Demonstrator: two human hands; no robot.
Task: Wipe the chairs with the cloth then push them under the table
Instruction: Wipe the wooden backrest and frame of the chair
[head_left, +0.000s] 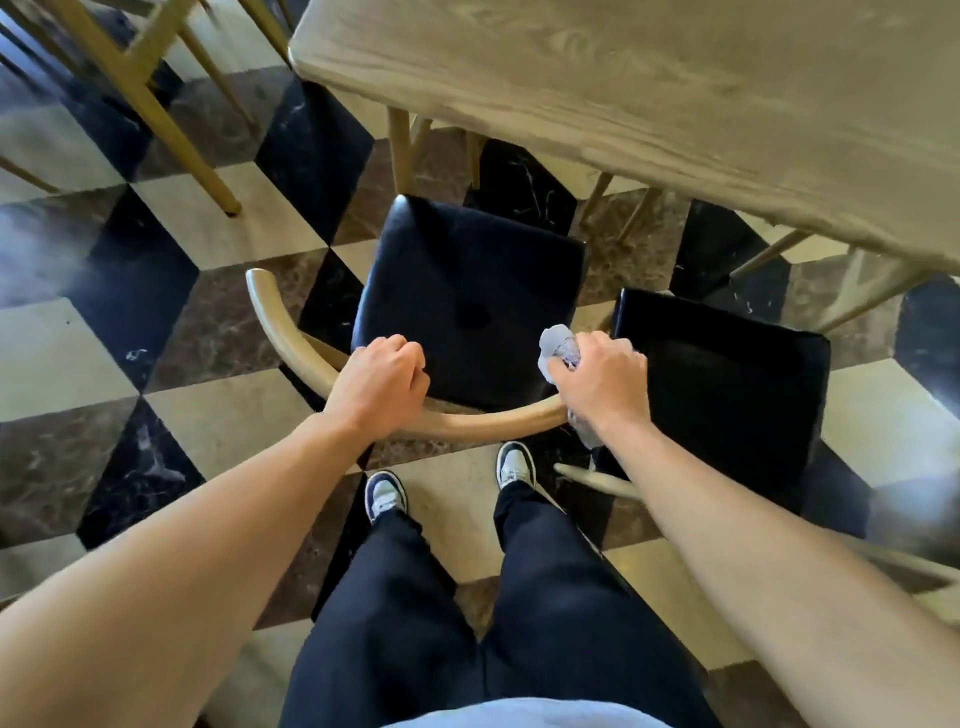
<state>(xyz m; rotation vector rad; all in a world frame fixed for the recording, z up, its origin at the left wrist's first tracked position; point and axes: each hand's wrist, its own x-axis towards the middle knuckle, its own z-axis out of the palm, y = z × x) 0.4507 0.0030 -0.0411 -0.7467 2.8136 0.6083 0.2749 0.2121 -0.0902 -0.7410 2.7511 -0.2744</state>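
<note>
Left hand (382, 382) grip clenched on chair backrest (467, 423) — right hand (597, 379) grips cloth (558, 348) and rail.

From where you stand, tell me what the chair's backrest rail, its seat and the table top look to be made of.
Backrest rail: pale wood, bent into a curve, smooth matte finish; both hands grip it.
Seat: black padded cushion, probably leather or vinyl; a soft sheen and a dimple near the middle suggest it.
Table top: light wood or wood veneer with bold grain lines; which one can't be told from here.

Dining room: wooden table (649, 93), cushioned chairs (467, 291).
</note>
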